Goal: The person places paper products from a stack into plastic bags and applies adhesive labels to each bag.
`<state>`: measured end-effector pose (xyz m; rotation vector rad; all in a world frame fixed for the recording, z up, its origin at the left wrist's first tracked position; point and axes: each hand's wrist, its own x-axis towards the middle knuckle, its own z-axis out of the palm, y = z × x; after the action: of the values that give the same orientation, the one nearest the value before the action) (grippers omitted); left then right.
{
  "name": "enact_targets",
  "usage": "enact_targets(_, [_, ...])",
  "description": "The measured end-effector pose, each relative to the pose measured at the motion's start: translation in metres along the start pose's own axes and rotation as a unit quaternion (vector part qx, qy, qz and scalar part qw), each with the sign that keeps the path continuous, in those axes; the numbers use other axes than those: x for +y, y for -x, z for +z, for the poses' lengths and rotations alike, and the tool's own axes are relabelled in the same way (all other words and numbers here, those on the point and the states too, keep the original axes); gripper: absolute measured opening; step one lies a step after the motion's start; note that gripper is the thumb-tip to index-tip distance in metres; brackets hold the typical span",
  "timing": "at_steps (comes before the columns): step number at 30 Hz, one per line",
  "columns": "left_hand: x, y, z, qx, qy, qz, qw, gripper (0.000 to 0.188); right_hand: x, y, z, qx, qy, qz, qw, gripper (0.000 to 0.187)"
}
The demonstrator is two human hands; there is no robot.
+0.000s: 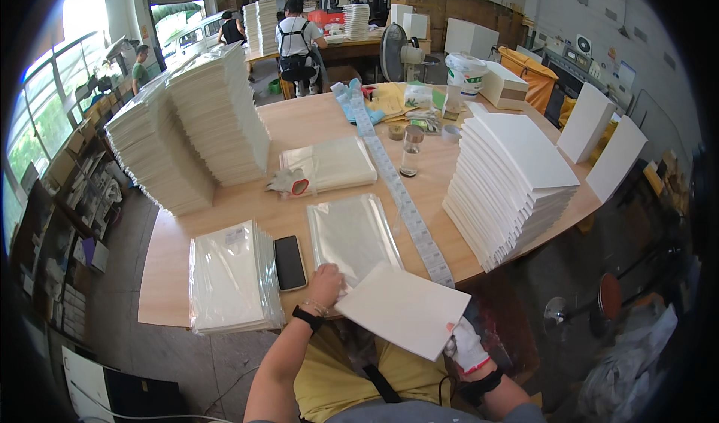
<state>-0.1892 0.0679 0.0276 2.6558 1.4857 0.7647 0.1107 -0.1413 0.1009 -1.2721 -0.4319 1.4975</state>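
My right hand [468,346], in a white glove with bare fingertips, grips the right corner of a flat white board [404,308]. The board is tilted above the table's near edge, and its left corner reaches close to my left hand. Bare and curled, my left hand [326,284] is at the near edge of a stack of clear plastic bags [352,232]; its fingertips are partly hidden and seem to pinch the top bag. Left of the bags lie a black phone [290,263] and a pile of plastic-wrapped white boards [228,277].
A tall stack of white boards [509,176] stands right, taller stacks [217,116] at far left. A strip of printed labels [408,213] crosses the table. Beyond are more plastic bags [329,165], red-handled scissors [299,187], a glass jar [411,153] and a bucket [466,75].
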Motion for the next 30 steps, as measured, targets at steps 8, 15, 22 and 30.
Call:
enact_targets(8, [0.009,-0.011,-0.027,-0.136,0.463,-0.372,0.793,0.029,0.018,0.001,0.011,0.008,-0.12,0.024,0.992,0.012])
enact_targets(15, [0.065,0.012,-0.015,-0.017,0.529,-0.311,0.789,0.017,0.023,0.008,0.014,0.02,-0.166,0.025,0.986,0.014])
enact_targets(22, [0.09,0.033,0.074,0.062,0.774,-0.299,0.555,0.016,0.033,0.013,0.026,-0.009,-0.17,0.058,0.984,0.016])
enact_targets(30, [0.128,0.106,0.08,-0.059,0.62,-0.23,0.748,0.019,0.086,-0.019,0.048,-0.023,-0.192,0.068,0.979,0.011])
